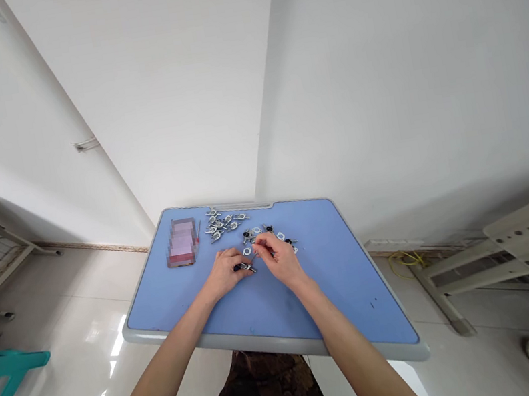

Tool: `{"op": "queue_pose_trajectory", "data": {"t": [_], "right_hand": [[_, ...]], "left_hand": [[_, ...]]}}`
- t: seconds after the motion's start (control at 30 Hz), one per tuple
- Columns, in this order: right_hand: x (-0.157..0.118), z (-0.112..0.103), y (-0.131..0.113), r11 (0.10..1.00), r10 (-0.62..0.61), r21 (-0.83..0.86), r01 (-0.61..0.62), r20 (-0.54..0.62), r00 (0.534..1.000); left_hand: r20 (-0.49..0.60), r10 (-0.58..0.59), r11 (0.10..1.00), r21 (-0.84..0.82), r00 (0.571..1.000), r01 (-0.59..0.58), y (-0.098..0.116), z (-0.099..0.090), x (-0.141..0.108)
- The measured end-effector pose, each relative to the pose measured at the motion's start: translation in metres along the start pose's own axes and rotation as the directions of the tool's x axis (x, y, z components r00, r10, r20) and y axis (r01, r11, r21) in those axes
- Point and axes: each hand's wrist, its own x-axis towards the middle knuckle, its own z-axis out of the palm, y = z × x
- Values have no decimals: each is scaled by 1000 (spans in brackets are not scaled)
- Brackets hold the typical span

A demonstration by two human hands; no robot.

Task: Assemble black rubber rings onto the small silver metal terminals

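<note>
Low over the middle of a blue desk, my left hand [226, 272] has its fingers closed on a small black-and-silver metal part [246, 267]. My right hand [278, 258] is just to the right, thumb and forefinger pinched together. Something thin seems to run from that pinch toward the held part, too small to name. Flat silver plates with holes, one of them a plate [247, 251], lie close around my fingertips. Black-topped metal pieces, such as the piece [268, 228], lie beyond my right hand, which partly hides others. Farther back is a cluster of silver metal parts [218, 224].
A blurred-out flat rectangular object [182, 242] lies at the desk's [343, 306] left, with a thin red-handled tool [198, 233] beside it. White walls stand behind. A green stool [6, 366] is at left, a beige metal frame [464, 272] at right.
</note>
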Motion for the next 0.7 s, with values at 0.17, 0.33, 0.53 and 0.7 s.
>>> {"op": "queue_pose_trajectory", "data": {"t": [0.17, 0.33, 0.53, 0.7], "right_hand": [[2, 6, -8, 962, -161, -217, 166, 41, 986], [4, 17, -17, 918, -218, -321, 233, 84, 972], [4, 22, -12, 948, -141, -290, 132, -10, 990], [1, 13, 0, 997, -16, -75, 10, -80, 997]], "left_hand": [[-17, 3, 1000, 4, 1000, -3, 0, 1, -1], [-25, 6, 1000, 0, 1000, -6, 0, 1, -2], [-25, -1, 1000, 10, 1000, 2, 2, 0, -2], [-17, -21, 1000, 5, 1000, 21, 1, 0, -1]]}}
